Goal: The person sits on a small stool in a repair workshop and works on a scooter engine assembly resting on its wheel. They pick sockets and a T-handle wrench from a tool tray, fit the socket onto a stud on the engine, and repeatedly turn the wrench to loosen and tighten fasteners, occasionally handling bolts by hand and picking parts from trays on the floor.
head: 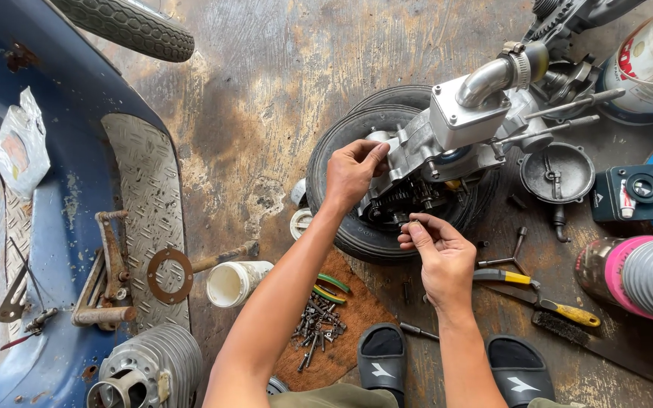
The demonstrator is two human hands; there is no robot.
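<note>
A grey metal scooter engine (447, 143) rests on a black tyre (341, 219) on the stained floor, its open side showing dark gears (406, 198). My left hand (353, 172) grips the edge of the engine casing at its left. My right hand (438, 243) sits just below the gears, with thumb and forefinger pinched on a small metal part that is too small to identify.
A blue scooter body (62, 227) fills the left side. Loose bolts (317, 326) lie on a brown board beside a white pot (234, 282). Yellow-handled pliers (546, 298), a T-wrench (509, 257), a round cover (557, 174), finned cylinders (648, 273) and cans lie at right.
</note>
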